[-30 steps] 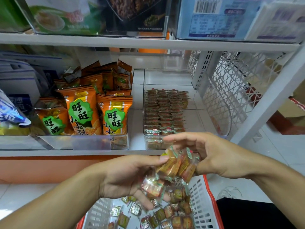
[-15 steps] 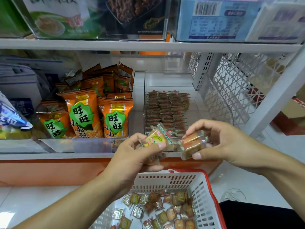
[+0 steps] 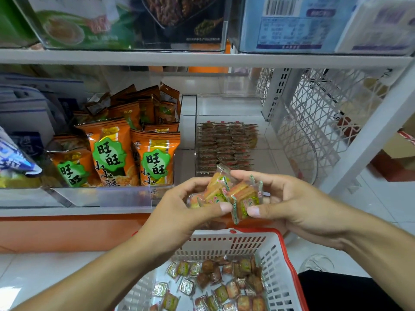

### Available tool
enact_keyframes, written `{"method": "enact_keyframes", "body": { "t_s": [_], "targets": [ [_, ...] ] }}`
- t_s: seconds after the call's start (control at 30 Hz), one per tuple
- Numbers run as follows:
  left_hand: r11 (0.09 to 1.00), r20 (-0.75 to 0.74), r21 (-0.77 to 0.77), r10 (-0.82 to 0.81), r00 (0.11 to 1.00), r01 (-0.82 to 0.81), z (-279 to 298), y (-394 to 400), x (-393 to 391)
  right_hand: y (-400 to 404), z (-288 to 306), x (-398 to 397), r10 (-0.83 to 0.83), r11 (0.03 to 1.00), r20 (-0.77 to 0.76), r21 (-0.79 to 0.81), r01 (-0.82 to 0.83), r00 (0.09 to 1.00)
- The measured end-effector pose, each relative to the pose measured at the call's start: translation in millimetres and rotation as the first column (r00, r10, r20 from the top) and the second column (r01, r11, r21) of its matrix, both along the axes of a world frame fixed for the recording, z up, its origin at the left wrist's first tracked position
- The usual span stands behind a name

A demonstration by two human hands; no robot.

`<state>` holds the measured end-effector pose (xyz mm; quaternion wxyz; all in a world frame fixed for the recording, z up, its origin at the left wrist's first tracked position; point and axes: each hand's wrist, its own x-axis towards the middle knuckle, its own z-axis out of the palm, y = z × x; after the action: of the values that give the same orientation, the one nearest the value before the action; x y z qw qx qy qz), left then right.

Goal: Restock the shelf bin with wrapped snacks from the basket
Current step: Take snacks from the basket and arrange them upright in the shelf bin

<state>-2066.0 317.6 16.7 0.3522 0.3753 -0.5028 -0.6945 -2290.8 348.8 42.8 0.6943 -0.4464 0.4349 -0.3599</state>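
Observation:
Both hands meet just in front of the shelf edge, above the basket. My left hand (image 3: 190, 212) grips a small bunch of wrapped snacks (image 3: 213, 189), thumb pressed on top. My right hand (image 3: 283, 198) pinches another stack of wrapped snacks (image 3: 246, 197) between thumb and fingers, touching the left bunch. Behind them the clear shelf bin (image 3: 265, 135) holds neat rows of the same snacks, its front part partly hidden by my hands. Below, the white basket (image 3: 229, 241) with a red rim holds several loose wrapped snacks (image 3: 224, 281).
Orange snack bags (image 3: 112, 158) fill a clear bin to the left. A white lattice side panel (image 3: 314, 122) and slanted post (image 3: 368, 131) close the shelf's right end. The upper shelf (image 3: 202, 58) carries boxed goods. White tiled floor lies below.
Both hands rose from the basket with snacks to shelf-edge height. The two bunches, apart half a second ago, now touch, and the view has tilted slightly.

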Motion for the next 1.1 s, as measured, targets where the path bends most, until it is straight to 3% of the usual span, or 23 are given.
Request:
{"method": "enact_keyframes", "body": {
  "t_s": [0.13, 0.33, 0.43, 0.73, 0.83, 0.9, 0.97, 1.1],
  "targets": [
    [0.99, -0.134, 0.133, -0.032, 0.99, 0.05, 0, -3, 1, 0, 1, 2, -0.014, 1.0, 0.013, 0.01, 0.014, 1.0],
    [0.992, -0.165, 0.12, -0.014, 0.986, 0.034, -2, -1, -2, 3, 2, 3, 0.042, 0.999, 0.032, -0.018, -0.042, 0.999],
    [0.991, -0.168, 0.122, 0.08, 0.982, -0.06, -4, 5, -7, 4, -2, 3, 0.036, 0.996, -0.055, -0.074, -0.04, 0.998],
    [0.904, -0.213, 0.338, 0.343, 0.915, -0.261, -7, 4, -20, 5, -10, 15, 0.004, 0.991, -0.167, -0.135, -0.027, 0.986],
    [0.898, -0.21, 0.323, 0.377, 0.902, -0.3, -3, -2, -17, 4, -4, 12, -0.018, 0.999, 0.083, -0.025, 0.02, 0.996],
    [0.905, -0.218, 0.311, 0.364, 0.906, -0.289, 0, -3, -16, 4, -1, 16, -0.076, 0.995, 0.355, 0.089, 0.047, 0.932],
    [0.92, -0.233, 0.286, 0.337, 0.912, -0.267, 3, -1, -17, 5, -2, 24, -0.109, 0.987, 0.521, 0.155, 0.032, 0.846],
    [0.934, -0.235, 0.236, 0.322, 0.917, -0.267, 7, 3, -19, 8, -12, 41, -0.23, 0.969, 0.516, 0.199, 0.146, 0.825]
  ]
}}
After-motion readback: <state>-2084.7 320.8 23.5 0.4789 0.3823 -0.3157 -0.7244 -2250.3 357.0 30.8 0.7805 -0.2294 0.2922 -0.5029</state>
